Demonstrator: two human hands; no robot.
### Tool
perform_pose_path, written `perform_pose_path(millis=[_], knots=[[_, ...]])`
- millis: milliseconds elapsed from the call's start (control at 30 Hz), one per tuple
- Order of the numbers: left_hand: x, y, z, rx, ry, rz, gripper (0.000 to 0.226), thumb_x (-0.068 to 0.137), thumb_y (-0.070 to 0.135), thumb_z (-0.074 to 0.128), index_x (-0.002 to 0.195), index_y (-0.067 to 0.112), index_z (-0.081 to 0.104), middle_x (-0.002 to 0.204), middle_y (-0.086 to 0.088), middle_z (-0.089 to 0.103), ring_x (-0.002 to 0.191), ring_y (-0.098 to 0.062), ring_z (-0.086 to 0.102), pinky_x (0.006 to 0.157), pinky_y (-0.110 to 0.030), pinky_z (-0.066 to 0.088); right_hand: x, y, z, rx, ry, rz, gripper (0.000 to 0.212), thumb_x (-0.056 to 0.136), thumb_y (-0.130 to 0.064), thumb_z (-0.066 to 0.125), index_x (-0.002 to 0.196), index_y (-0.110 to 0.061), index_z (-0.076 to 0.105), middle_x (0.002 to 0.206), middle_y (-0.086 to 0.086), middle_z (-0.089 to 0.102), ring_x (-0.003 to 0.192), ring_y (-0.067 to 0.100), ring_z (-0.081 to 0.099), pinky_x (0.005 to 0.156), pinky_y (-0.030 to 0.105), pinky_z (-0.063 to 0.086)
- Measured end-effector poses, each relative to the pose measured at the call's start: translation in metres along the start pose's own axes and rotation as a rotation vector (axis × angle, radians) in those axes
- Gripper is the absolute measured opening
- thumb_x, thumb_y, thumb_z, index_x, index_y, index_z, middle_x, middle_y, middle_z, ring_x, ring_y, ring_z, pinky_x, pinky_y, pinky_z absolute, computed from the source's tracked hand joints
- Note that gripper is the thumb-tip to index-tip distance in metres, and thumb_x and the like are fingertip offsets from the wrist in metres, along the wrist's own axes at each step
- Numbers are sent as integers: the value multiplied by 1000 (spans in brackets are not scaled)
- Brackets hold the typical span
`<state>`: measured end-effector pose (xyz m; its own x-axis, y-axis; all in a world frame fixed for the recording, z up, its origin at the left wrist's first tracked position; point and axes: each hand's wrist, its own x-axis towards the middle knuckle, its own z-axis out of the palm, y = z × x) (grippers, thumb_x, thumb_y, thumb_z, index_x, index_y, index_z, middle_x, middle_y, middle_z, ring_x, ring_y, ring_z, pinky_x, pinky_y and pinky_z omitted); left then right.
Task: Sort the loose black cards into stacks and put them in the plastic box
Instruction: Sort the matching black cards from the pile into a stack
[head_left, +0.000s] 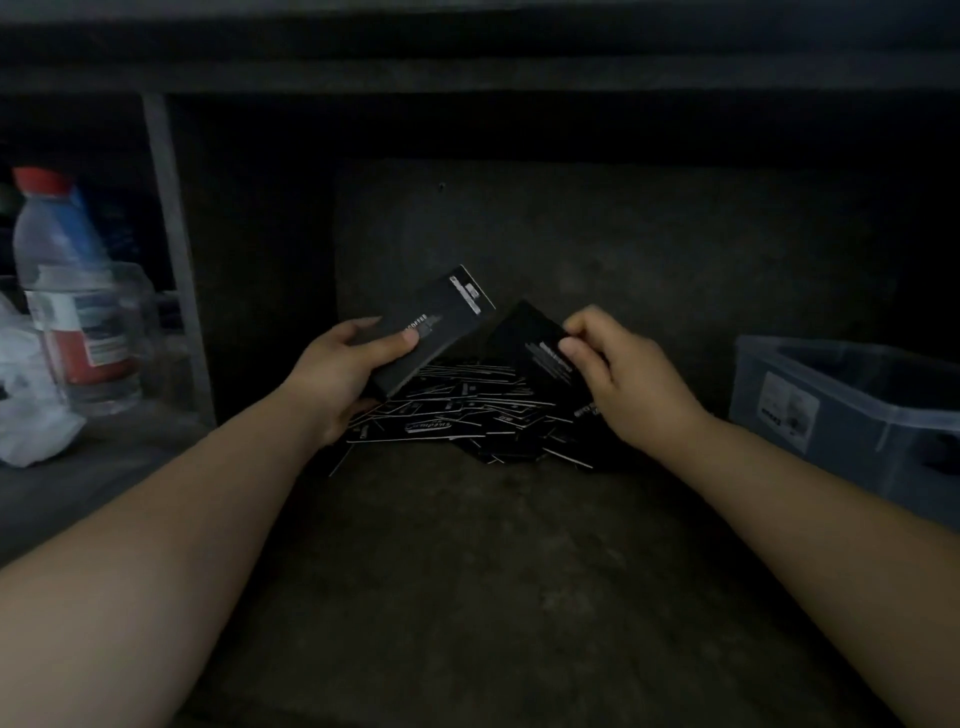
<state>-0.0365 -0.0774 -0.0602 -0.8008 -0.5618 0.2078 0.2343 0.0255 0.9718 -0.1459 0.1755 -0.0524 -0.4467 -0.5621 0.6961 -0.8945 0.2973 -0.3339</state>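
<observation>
A dim, head-height view looked down at two bare forearms reaching forward over a dark, mottled surface. The left hand gripped a neat stack of black cards, thumb laid across the top card and fingers curled underneath; the stack was lifted clear of the surface and tilted, its far end pointing up and to the right, with pale printed lettering on the face. The right hand pinched a single black card by its right edge between thumb and curled fingertips, holding it tilted just beside the stack, the two close but apart. Whether more than one card sat in that pinch could not be told in the low light. Below and between the hands lay a loose pile of black cards, scattered at all angles and overlapping, their thin pale edges catching the light. At the far right of the surface stood the plastic box, translucent grey-blue and open-topped, with a pale label on its near wall; its contents could not be made out. At the far left stood a clear plastic bottle with a red cap and a red and white label, a crumpled white plastic bag lying in front of it, and a grey upright post behind.
</observation>
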Motion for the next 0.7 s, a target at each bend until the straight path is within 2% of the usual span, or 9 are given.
perform_pose_path(millis=[33,100,167,267,400,467,567,633,700], knots=[[-1,-2,1,63,-29,28,56,77,25,81,128,22,59,117,1,67,98,-14,67,77,-30,56,1,5,-2,-11,-104,33,6,99,-29,56,94,-26,55,78,-8,62,71,1,58,65,22,46],[-2,-6,2,267,-129,77,64,71,24,84,130,26,58,121,1,62,103,-14,64,83,-27,53,1,18,-4,-73,-383,106,5,92,-30,67,91,-31,62,86,-12,66,80,-1,62,78,31,53],[-3,-8,2,495,-239,78,74,65,32,87,131,35,55,127,2,52,111,-16,57,93,-31,50,-1,28,-5,-57,-516,179,9,85,-29,75,91,-30,69,91,-9,69,85,5,66,84,39,56],[-2,-6,0,614,-265,74,89,52,51,83,135,43,50,132,2,43,117,-20,50,103,-37,46,-1,31,-8,62,-421,236,14,78,-28,82,87,-22,73,83,-4,73,78,8,69,79,38,57],[-2,-6,-2,663,-319,99,95,52,57,76,140,43,45,136,3,37,120,-20,46,99,-33,43,-1,20,0,205,-275,356,23,76,-21,84,86,-12,67,68,4,68,52,11,58,49,26,46],[-2,-6,-3,651,-331,103,91,59,61,76,142,42,43,137,2,34,124,-21,43,100,-33,40,1,17,10,292,-183,437,28,76,-14,83,90,-2,62,57,3,62,41,10,52,40,23,40],[-1,-8,-4,588,-327,110,84,68,70,62,144,40,42,139,2,33,129,-22,39,102,-31,36,2,14,25,281,-112,501,31,76,-11,84,84,-3,55,56,5,58,39,9,52,40,25,41],[0,-9,-4,616,-333,96,92,62,69,73,143,43,41,135,5,32,125,-19,41,100,-31,38,0,10,32,286,-124,486,30,76,-13,84,82,-7,55,64,7,62,47,12,58,45,28,45],[1,-11,-4,669,-313,105,95,57,54,85,141,44,42,131,6,33,119,-16,43,97,-29,39,1,8,37,350,-75,424,23,80,-13,81,91,-11,61,74,5,65,58,14,61,50,28,47]])
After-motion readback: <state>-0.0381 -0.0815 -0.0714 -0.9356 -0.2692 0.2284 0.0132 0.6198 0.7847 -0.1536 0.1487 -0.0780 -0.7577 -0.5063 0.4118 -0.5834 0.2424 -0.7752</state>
